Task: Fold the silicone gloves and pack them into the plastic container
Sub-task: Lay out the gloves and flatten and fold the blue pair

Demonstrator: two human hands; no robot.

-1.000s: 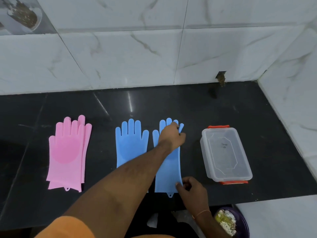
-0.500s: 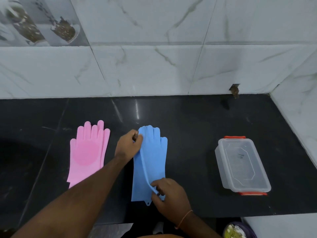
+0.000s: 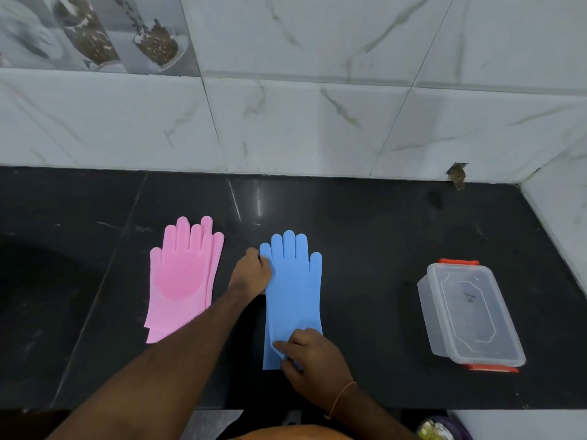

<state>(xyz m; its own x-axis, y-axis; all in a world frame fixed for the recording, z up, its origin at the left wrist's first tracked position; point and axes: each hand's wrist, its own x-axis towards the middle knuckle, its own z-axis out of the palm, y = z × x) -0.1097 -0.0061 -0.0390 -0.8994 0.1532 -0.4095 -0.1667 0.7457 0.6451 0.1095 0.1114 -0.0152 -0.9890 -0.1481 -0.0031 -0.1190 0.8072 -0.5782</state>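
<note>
At the near edge, an orange garment (image 3: pixel 286 435) is cut off by the bottom of the frame, and a purple bowl (image 3: pixel 444 428) with pale bits in it shows only partly in the lower right corner; what it holds is too blurred to name.

The right hand (image 3: pixel 313 360) rests on the cuff end of the blue silicone gloves (image 3: pixel 293 293), its fingers curled and pinching the cuff's lower edge; a thin orange thread circles the wrist. The hand covers the cuff's right corner, so the edge there is hidden. The blue gloves lie flat on the black stone counter (image 3: pixel 365 233), fingers pointing at the wall. A second layer peeks out along the left cuff edge, but how fully the two are aligned cannot be told.

The left hand (image 3: pixel 252 274) reaches across from a long forearm and grips the blue gloves' left edge near the little finger, knuckles up; its fingertips are hidden under the hand.

Left of it, the pink silicone gloves (image 3: pixel 184 277) lie stacked, slightly offset, their lower right corner hidden by the forearm.

Well apart on the right stands the clear plastic container (image 3: pixel 470 315) with orange clips at both ends; it looks lidded, and a dark marking shows on top.

Beyond, marble wall tiles (image 3: pixel 301 122) rise, with a chipped hole (image 3: pixel 457 176) at the base.
</note>
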